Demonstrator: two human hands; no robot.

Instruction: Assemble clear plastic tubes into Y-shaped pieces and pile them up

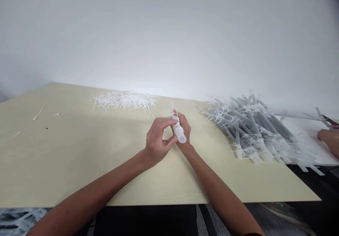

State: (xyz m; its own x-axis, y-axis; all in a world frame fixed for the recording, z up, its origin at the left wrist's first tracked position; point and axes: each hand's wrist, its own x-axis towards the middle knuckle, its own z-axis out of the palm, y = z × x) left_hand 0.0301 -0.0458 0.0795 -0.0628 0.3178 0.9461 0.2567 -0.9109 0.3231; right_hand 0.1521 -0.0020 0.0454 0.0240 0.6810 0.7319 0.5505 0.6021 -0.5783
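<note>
Over the middle of the table, both hands are on one translucent white plastic tube fitting point(180, 133), its wide round mouth tilted down toward me. My left hand point(160, 139) pinches its side between thumb and fingertips. My right hand point(183, 125) wraps the far part from behind and the right, so much of that part is hidden. Thin white cable tie ends point(177, 112) stick up from the fitting near the right fingertips.
A heap of white cable ties point(125, 100) lies at the table's back. On the right is a pile of grey tubes with white ends point(254, 126). Beyond it, another person's hand point(329, 139) is near a dark-handled tool. Loose scraps point(38, 113) lie at left.
</note>
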